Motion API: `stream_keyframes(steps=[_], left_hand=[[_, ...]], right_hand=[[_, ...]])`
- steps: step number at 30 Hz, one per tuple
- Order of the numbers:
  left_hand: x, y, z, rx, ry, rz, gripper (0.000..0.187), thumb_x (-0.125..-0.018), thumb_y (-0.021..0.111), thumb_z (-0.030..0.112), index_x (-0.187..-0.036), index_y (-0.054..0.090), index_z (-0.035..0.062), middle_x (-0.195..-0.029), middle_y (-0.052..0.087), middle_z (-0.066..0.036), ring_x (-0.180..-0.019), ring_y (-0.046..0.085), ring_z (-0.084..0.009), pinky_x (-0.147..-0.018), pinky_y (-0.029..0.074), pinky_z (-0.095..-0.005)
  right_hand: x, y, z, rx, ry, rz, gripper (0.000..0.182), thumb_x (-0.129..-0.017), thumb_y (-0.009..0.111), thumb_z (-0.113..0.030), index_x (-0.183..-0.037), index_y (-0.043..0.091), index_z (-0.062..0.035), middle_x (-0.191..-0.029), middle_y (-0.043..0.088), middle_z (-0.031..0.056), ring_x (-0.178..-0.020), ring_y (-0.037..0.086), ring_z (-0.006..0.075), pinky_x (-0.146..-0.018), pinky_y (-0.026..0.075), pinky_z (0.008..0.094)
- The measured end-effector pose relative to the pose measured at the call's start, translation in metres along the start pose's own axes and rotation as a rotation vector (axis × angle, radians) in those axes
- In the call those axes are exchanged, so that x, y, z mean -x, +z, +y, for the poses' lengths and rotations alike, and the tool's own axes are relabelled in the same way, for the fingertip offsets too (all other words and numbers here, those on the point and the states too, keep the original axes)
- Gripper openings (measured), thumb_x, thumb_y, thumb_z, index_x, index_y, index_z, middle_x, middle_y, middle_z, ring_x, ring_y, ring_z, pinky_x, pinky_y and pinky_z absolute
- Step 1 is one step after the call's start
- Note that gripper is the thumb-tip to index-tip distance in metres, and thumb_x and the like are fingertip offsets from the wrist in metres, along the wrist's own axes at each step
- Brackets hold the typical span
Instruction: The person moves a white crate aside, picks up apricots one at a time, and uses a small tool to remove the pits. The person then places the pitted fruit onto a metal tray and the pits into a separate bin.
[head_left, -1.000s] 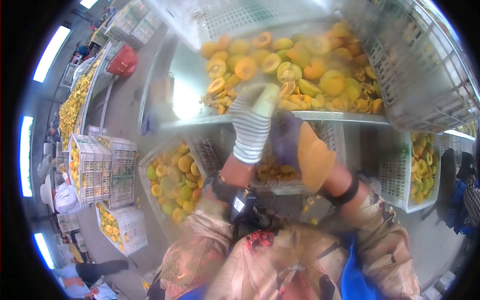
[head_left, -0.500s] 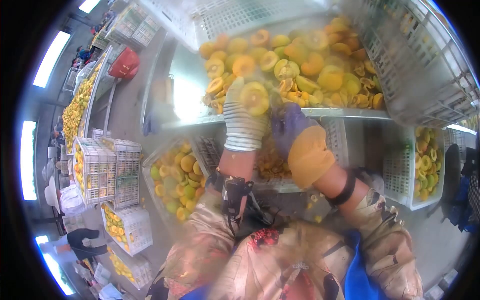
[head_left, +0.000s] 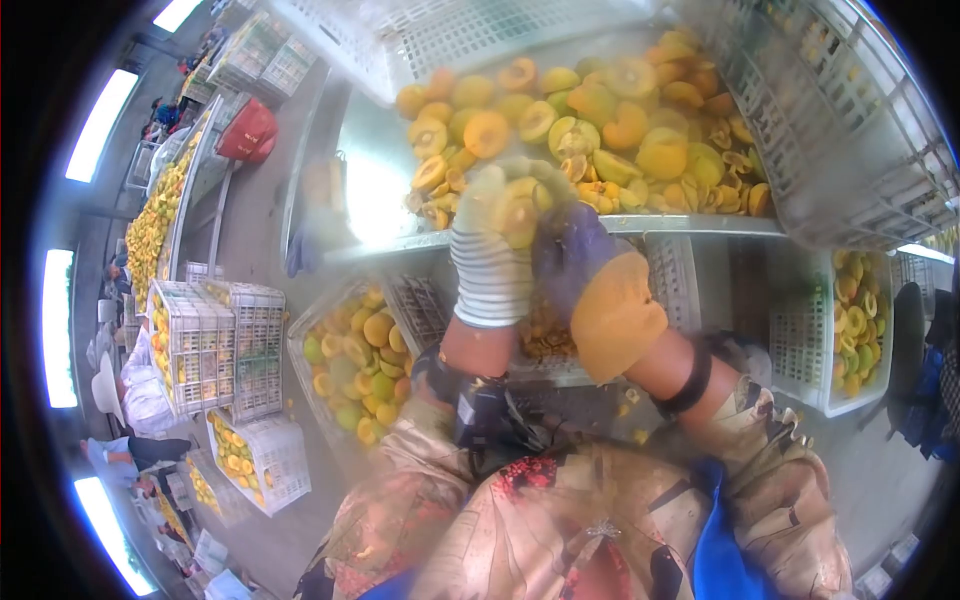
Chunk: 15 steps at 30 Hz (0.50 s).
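My left hand (head_left: 490, 235), in a striped white glove, is closed around a yellow peach half (head_left: 520, 212) above the metal table's front edge. Close against it on the right is my right hand (head_left: 575, 250), in a purple glove with an orange cuff. Its fingers are curled, and whatever they hold is hidden; blur covers the place where both hands meet. Just beyond them lies a heap of halved peaches (head_left: 485, 135), some with the stone hollow facing up, along with thin cut pieces.
A white crate (head_left: 850, 130) is tilted at the right of the heap, another crate (head_left: 450, 45) behind it. Below the table edge stand a crate of peach halves (head_left: 355, 360) and, to the right, another filled crate (head_left: 800, 345). Stacked crates (head_left: 215, 340) and people are at the left.
My left hand has turned and come nearer my right, so the peach half is now partly covered by fingers. The right hand has shifted slightly left and closed in against it.
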<state>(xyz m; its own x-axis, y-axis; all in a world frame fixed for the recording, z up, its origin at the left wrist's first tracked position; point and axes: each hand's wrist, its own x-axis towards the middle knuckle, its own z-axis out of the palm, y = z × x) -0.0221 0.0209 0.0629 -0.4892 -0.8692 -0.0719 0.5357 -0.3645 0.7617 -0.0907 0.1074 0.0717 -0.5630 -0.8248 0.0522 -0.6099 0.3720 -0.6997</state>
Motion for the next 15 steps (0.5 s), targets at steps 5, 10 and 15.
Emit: stream_keyframes(steps=[5, 10, 15], left_hand=[[-0.004, -0.005, 0.003, 0.091, -0.019, -0.007, 0.029, -0.096, 0.048, 0.029, -0.101, 0.058, 0.0030, -0.092, 0.065, -0.016, -0.087, 0.064, -0.0288, -0.081, 0.054, -0.0433], [-0.003, -0.011, -0.002, -0.144, 0.053, -0.058, 0.029, -0.099, 0.050, 0.025, -0.106, 0.062, 0.0002, -0.097, 0.064, -0.009, -0.087, 0.062, -0.0178, -0.082, 0.051, -0.0297], [-0.001, -0.009, -0.003, -0.366, 0.130, -0.033, 0.036, -0.097, 0.048, 0.032, -0.101, 0.063, -0.0001, -0.091, 0.066, -0.012, -0.084, 0.063, -0.0213, -0.079, 0.052, -0.0337]], right_hand=[[0.000, 0.015, 0.010, 0.098, -0.106, -0.025, 0.027, -0.094, 0.054, -0.031, -0.102, 0.053, -0.0052, -0.074, 0.065, 0.0240, -0.068, 0.064, 0.0438, -0.061, 0.051, 0.0512], [-0.002, 0.004, -0.006, 0.045, 0.023, -0.083, 0.033, -0.096, 0.049, -0.035, -0.107, 0.054, -0.0040, -0.076, 0.065, 0.0243, -0.070, 0.064, 0.0438, -0.062, 0.051, 0.0515], [-0.001, 0.002, -0.007, 0.092, 0.045, -0.151, 0.035, -0.097, 0.047, -0.035, -0.109, 0.052, -0.0025, -0.082, 0.066, 0.0259, -0.078, 0.064, 0.0457, -0.068, 0.050, 0.0530]])
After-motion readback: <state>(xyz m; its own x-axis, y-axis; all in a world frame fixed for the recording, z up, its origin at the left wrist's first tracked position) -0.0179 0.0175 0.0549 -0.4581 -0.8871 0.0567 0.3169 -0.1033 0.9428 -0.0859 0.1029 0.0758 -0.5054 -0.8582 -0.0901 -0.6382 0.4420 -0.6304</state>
